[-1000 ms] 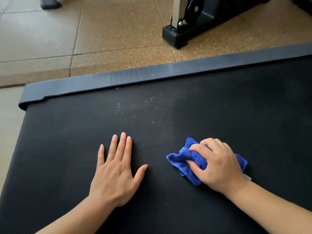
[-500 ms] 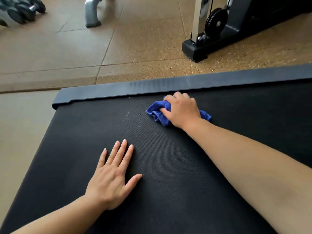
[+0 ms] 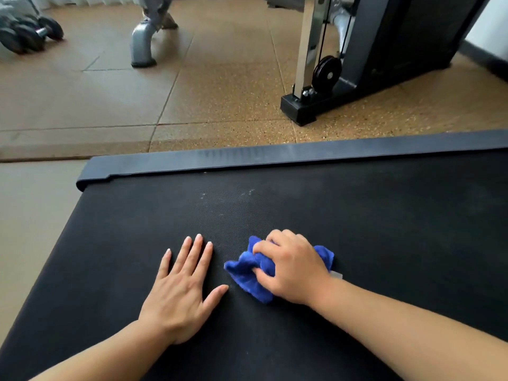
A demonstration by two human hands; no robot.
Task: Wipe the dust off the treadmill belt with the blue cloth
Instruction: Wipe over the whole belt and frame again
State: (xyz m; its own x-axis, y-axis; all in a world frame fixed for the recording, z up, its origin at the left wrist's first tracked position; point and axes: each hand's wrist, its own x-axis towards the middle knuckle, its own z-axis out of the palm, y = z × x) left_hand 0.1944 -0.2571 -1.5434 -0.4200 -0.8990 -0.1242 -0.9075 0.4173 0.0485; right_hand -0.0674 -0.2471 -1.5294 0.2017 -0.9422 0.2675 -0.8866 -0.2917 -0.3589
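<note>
The black treadmill belt (image 3: 384, 229) fills the lower part of the head view. My right hand (image 3: 292, 266) presses a crumpled blue cloth (image 3: 246, 273) onto the belt near its middle, fingers closed over the cloth. My left hand (image 3: 181, 287) lies flat on the belt just left of the cloth, palm down, fingers spread, holding nothing. A few pale dust specks (image 3: 242, 194) show on the belt beyond the hands, near the grey side rail (image 3: 275, 155).
Beyond the rail lies speckled brown rubber flooring (image 3: 220, 86). A black weight machine base (image 3: 302, 108) with a pulley stands at the far right. A grey bench leg (image 3: 141, 48) and dumbbells (image 3: 30, 33) are at the far left.
My right hand has pulled the blue cloth back from beside the rail to the belt's middle, next to my left hand. The left hand stayed flat. The view tilted up.
</note>
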